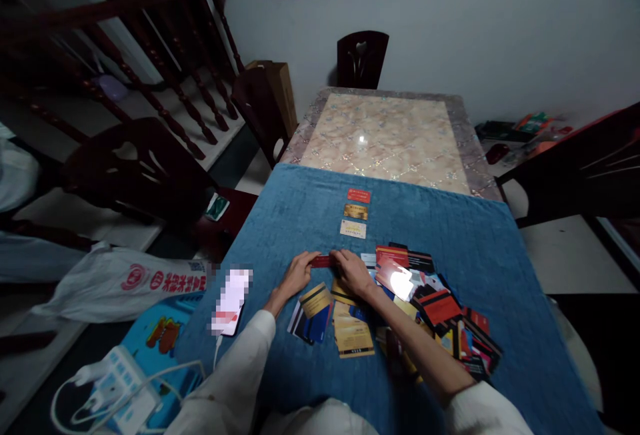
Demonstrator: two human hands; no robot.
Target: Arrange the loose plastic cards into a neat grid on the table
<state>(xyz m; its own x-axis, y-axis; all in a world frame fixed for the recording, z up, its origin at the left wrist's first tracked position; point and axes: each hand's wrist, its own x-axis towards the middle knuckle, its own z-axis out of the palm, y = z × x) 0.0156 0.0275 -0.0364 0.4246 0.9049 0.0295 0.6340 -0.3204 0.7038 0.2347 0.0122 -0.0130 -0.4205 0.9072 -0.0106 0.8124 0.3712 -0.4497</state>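
Observation:
Between my two hands, a dark red card lies low over the blue cloth. My left hand has its fingers closed on the card's left end. At the other end, the fingers of my right hand press together on it. Beyond them, a red card, a gold card and a white card form a column. Nearer me sit a small fan of cards and a gold stack. A big mixed heap of cards spreads to the right, partly behind my right forearm.
A blue cloth covers the near part of the table. At the left edge lies a lit phone with a cable. A power strip rests on a blue stool. Dark wooden chairs stand around.

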